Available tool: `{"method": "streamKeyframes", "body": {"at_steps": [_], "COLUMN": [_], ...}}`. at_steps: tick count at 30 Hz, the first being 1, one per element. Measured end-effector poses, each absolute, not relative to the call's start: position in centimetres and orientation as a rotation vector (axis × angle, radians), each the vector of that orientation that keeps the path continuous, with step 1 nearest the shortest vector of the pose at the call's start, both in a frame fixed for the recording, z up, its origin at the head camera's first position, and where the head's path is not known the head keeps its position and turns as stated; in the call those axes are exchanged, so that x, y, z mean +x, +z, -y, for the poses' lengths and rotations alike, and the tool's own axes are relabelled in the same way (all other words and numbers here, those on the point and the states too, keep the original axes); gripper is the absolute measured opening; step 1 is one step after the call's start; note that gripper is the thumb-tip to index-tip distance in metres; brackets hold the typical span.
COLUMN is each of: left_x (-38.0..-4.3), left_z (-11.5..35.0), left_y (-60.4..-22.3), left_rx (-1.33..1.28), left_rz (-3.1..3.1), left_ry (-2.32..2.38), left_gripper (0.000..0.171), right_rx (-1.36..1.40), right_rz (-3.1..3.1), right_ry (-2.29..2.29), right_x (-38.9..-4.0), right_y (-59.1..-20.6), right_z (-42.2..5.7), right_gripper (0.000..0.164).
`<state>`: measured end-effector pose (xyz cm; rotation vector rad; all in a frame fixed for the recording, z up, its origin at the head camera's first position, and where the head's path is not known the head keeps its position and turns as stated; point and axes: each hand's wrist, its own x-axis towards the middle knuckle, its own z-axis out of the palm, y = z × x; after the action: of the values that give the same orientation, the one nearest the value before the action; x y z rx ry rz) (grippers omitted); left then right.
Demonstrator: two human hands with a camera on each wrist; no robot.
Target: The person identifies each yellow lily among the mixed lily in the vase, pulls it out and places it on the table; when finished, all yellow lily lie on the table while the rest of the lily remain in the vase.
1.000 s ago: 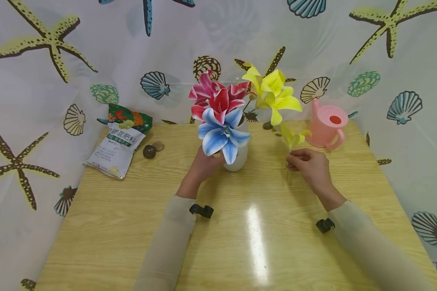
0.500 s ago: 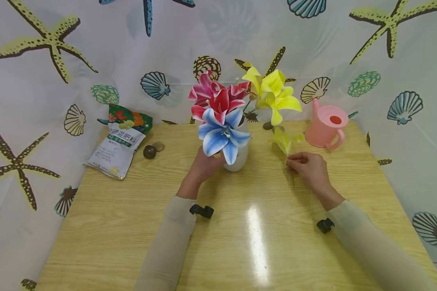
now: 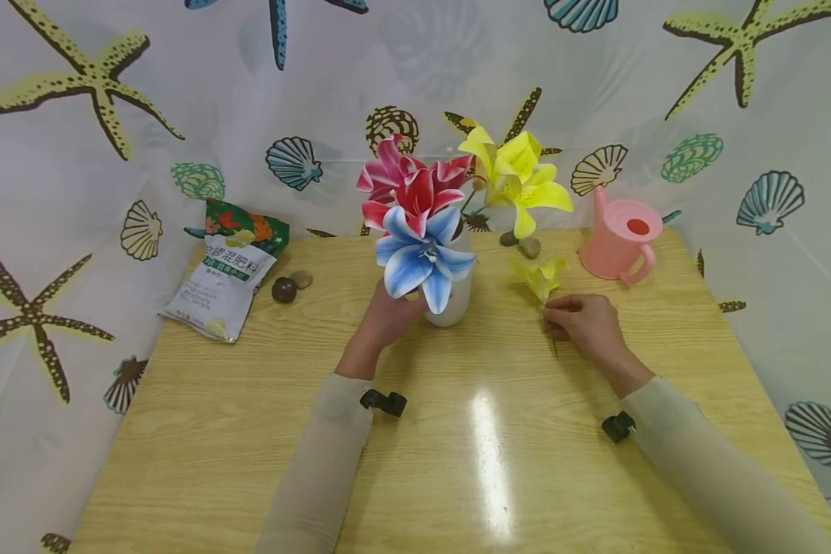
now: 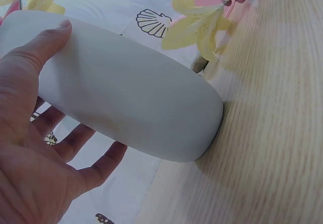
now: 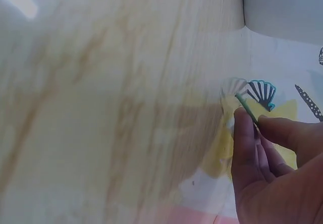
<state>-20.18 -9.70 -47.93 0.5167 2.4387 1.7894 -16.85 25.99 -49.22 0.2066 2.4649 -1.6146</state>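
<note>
A white vase stands on the table, and my left hand grips its side, thumb on one side and fingers on the other. Above its mouth show a blue-and-white lily, red-and-pink lilies and yellow lilies. To the right of the vase, my right hand pinches the green stem of a single yellow lily between thumb and fingertips. That bloom points away from me, tilted slightly left, and the stem end sticks out below the fingers. The blue bloom partly covers the vase in the head view.
A pink watering can stands at the back right. Small stones lie behind the loose lily. At the left rest a fertilizer bag and a dark round stone. A patterned curtain hangs behind the wooden table.
The yellow lily in my right hand has tilted to the left and dropped slightly, and its stem end has swung right. The right hand shifted a little down; the left hand stays on the vase.
</note>
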Motion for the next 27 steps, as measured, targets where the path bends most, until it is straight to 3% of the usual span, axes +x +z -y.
{"method": "streamKeyframes", "body": {"at_steps": [27], "left_x": [-20.04], "left_z": [9.66], "left_y": [-47.97], "left_rx": [0.507], "left_rz": [-2.438], "left_ry": [1.790], "left_gripper": [0.071], "right_rx": [0.253], "right_rz": [-2.520], "right_ry": [-1.575], "right_x": [-16.72], "right_y": [-49.54], "right_z": [-25.75], "right_gripper": [0.034]}}
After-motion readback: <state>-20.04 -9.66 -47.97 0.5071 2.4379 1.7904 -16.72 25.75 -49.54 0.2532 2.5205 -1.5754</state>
